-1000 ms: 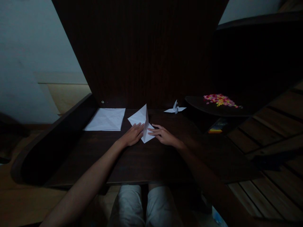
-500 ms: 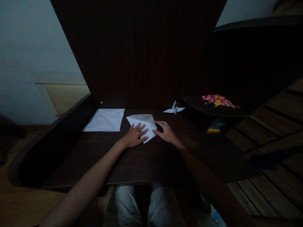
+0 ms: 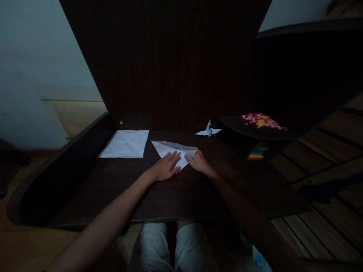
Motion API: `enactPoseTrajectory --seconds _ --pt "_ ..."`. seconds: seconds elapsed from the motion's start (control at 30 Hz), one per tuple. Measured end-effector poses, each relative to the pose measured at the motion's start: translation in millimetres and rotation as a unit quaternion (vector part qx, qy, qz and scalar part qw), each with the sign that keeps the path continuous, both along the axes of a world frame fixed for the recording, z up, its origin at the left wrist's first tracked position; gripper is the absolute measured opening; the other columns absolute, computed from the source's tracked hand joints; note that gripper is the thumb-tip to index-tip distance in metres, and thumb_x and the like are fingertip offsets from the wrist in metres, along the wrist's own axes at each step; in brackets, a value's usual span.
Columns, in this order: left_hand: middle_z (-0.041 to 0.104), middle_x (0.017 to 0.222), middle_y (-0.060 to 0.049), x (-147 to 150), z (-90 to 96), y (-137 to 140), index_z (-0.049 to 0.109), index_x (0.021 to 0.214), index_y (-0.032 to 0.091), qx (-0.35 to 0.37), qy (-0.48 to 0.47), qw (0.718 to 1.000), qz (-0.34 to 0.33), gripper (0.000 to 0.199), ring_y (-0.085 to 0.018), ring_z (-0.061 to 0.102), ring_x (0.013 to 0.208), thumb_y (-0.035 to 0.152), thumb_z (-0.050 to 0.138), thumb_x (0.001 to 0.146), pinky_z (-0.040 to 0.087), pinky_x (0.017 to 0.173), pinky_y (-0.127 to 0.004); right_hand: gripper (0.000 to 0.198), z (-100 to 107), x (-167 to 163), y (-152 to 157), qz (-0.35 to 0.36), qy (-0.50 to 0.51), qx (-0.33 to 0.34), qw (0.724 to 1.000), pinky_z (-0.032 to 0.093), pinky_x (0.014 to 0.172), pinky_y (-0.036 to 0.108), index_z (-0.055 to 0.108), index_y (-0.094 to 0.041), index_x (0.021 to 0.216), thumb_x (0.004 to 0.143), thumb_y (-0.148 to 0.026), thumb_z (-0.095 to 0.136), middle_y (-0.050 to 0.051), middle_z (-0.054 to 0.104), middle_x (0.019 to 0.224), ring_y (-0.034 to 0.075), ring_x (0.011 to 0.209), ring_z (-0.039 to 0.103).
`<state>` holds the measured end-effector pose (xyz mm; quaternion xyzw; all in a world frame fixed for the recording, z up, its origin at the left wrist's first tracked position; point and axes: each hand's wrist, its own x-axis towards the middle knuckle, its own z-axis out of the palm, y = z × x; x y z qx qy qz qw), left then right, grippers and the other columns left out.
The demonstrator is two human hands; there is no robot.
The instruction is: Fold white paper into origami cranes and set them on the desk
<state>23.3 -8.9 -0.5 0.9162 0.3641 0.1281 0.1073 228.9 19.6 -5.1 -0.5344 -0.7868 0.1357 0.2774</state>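
A partly folded sheet of white paper [image 3: 161, 148] lies on the dark desk in front of me, with a raised flap along its far side. My left hand [image 3: 167, 167] rests flat on the paper's near part, fingers stretched out. At the paper's right end, my right hand [image 3: 200, 162] has its thumb on top and its fingers curled round the far edge, gripping it. Behind and to the right stands a folded white paper crane [image 3: 209, 131]. A stack of white paper sheets [image 3: 127, 143] with crease lines lies to the left.
A dark upright panel [image 3: 176, 68] closes off the back of the desk [image 3: 159, 200]. On the right, a low rounded shelf [image 3: 235, 122] bears a pile of small colourful pieces [image 3: 263, 120]. Beneath it sits a yellow-and-red object [image 3: 255, 156]. A side panel [image 3: 65, 170] bounds the left.
My right hand has closed on the paper's right edge and moved slightly right. The paper's far flap has folded over toward me, making a narrower, longer shape. My left hand has slid slightly right.
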Motion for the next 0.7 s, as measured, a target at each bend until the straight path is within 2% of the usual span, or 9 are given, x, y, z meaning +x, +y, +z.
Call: enactPoseTrajectory --seconds 0.17,0.27,0.43,0.6,0.7 --pt "0.028 0.147 -0.020 9.3 2.3 0.0 0.035 0.135 0.008 0.020 0.012 1.000 0.021 0.057 -0.030 0.023 0.138 0.043 0.037 0.091 0.020 0.110 -0.045 0.024 1.3 -3.5 -1.1 0.002 0.007 -0.009 1.000 0.038 0.100 0.034 0.066 -0.011 0.100 0.083 -0.023 0.054 0.015 0.060 0.115 0.024 0.113 0.053" --pt "0.034 0.144 -0.023 12.0 6.3 1.8 0.037 0.133 0.006 0.028 0.026 0.999 0.028 0.058 -0.032 0.029 0.135 0.041 0.044 0.087 0.024 0.108 -0.047 0.024 1.4 -5.4 -1.1 0.015 0.010 -0.001 1.000 0.037 0.101 0.034 0.065 -0.011 0.102 0.084 -0.019 0.052 0.015 0.061 0.115 0.023 0.114 0.053" --pt "0.045 0.137 -0.017 8.9 6.1 7.3 0.045 0.126 0.012 0.037 -0.007 0.999 0.033 0.043 -0.028 0.036 0.130 0.035 0.037 0.091 0.030 0.104 -0.045 0.027 0.3 -4.9 -0.5 0.015 0.014 -0.007 1.000 0.037 0.102 0.038 0.066 -0.012 0.105 0.083 -0.015 0.051 0.015 0.060 0.118 0.025 0.117 0.051" --pt "0.059 0.122 -0.011 3.8 4.6 11.2 0.053 0.120 0.016 0.070 -0.037 0.997 -0.002 0.034 -0.024 0.052 0.114 0.021 0.037 0.090 0.037 0.099 -0.041 0.049 -5.1 -0.4 2.6 0.073 0.018 0.012 0.997 0.035 0.103 0.046 0.060 -0.024 0.120 0.076 -0.005 0.053 0.005 0.059 0.126 0.024 0.126 0.041" --pt "0.062 0.115 -0.010 -2.4 7.0 11.0 0.058 0.114 0.017 0.096 -0.062 0.993 0.014 0.032 -0.023 0.054 0.108 0.018 0.043 0.086 0.042 0.095 -0.038 0.041 -6.7 0.9 4.2 0.064 0.009 0.013 0.998 0.034 0.102 0.050 0.061 -0.024 0.119 0.081 -0.012 0.053 0.006 0.058 0.127 0.025 0.126 0.040"
